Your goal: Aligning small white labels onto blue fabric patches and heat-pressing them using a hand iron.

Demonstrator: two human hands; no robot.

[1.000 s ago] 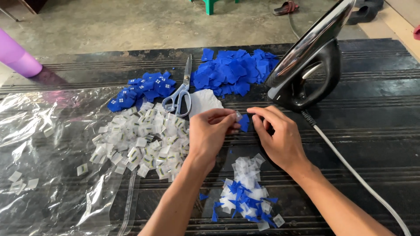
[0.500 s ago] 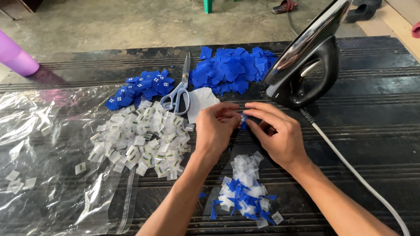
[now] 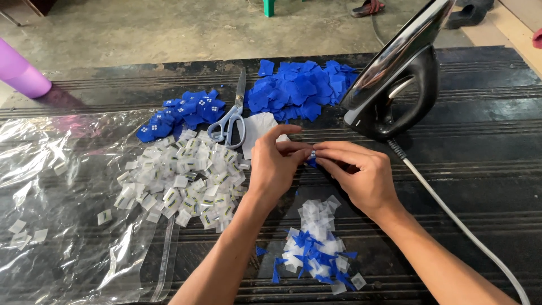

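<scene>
My left hand (image 3: pixel 275 162) and my right hand (image 3: pixel 359 173) meet at their fingertips over the dark table (image 3: pixel 485 169). Together they pinch a small blue fabric square with a white patch (image 3: pixel 311 158); most of it is hidden by my fingers. Below the hands lies a small heap of white and blue scraps (image 3: pixel 316 243). A pile of white labels (image 3: pixel 180 183) spreads left of my left hand. Behind it sits a cluster of blue squares with white patches (image 3: pixel 180 113). A bigger heap of plain blue squares (image 3: pixel 299 90) lies at the back.
Scissors with pale blue handles (image 3: pixel 230 116) lie between the blue piles, beside a white sheet (image 3: pixel 258 129). An upright black iron (image 3: pixel 395 85) stands at the right, its white cord (image 3: pixel 457 217) running toward me. Clear plastic bags (image 3: pixel 62 192) cover the left. A purple cup (image 3: pixel 20 73) is far left.
Both hands have drawn closer together and their fingers now fold tightly around the blue square. The piles, scissors and iron have not moved.
</scene>
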